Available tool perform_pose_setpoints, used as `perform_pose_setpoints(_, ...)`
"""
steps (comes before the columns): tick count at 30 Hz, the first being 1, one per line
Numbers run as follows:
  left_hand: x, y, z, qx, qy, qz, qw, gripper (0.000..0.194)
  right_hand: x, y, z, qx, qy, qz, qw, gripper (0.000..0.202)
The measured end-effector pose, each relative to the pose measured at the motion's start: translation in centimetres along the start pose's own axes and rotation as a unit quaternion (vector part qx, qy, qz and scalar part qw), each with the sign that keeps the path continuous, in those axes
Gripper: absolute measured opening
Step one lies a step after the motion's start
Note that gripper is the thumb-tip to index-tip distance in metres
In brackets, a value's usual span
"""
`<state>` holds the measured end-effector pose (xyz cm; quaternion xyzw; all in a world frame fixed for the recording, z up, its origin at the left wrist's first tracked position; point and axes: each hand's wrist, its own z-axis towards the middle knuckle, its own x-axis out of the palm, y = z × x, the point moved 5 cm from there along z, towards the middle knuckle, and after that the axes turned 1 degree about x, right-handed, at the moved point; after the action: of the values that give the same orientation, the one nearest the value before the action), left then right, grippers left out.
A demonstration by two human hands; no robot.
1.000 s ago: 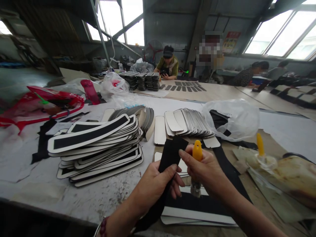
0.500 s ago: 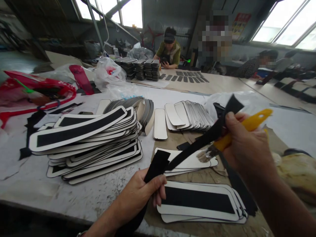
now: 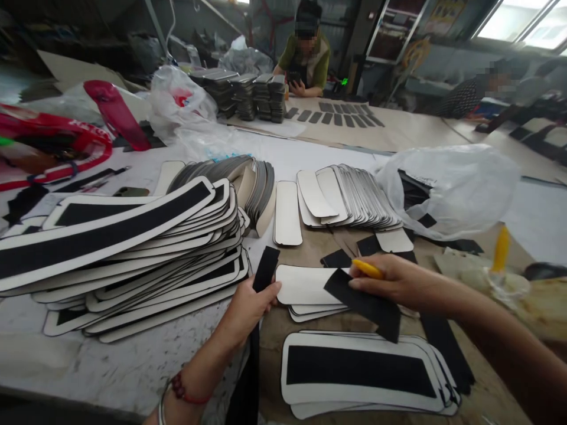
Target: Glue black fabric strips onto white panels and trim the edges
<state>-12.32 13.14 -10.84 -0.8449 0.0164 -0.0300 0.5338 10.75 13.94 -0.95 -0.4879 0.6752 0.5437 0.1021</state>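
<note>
The right hand [image 3: 390,280] pinches a black piece [image 3: 370,304] over the white panel [image 3: 305,284], a yellow handle [image 3: 367,269] tucked in the same grip (presumably to save setting it down), while the left hand [image 3: 248,304] grips a black strip [image 3: 266,268] beside the panel's left end.

Dim overall, brighter on table [image 3: 137,367], near-black below its edge near left. Lit by daylight from window [image 3: 509,22] far right, blown out to white. Shows mild sheen on plastic bag [image 3: 469,183] at right. Stretches and smears toward edges, as on red bag [image 3: 94,147] at left. Goes murky far off; pixelated over faces [image 3: 305,40].
</note>
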Motion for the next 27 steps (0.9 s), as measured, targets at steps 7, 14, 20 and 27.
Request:
perform_pose_setpoints(7,-0.2,0.7,0.6,-0.031,0.011,-0.018,0.999,0.037,4.3,2.1,7.1,-0.085,0.098,-0.072,0.989,0.013)
perform_pose_setpoints(14,-0.5,1.4,1.1,-0.066,0.027,-0.029,0.997,0.035,5.2,2.5,10.1,-0.081,0.091,-0.2,0.972,0.014)
perform_pose_setpoints(20,-0.4,1.0,1.1,-0.087,0.028,-0.026,0.995,0.035,5.2,3.4,10.8,-0.088,0.092,-0.255,0.958,0.016)
perform_pose_setpoints(27,-0.2,0.8,1.3,-0.093,0.012,-0.011,0.996,0.034,5.5,3.1,11.4,-0.1,0.083,-0.278,0.952,0.02)
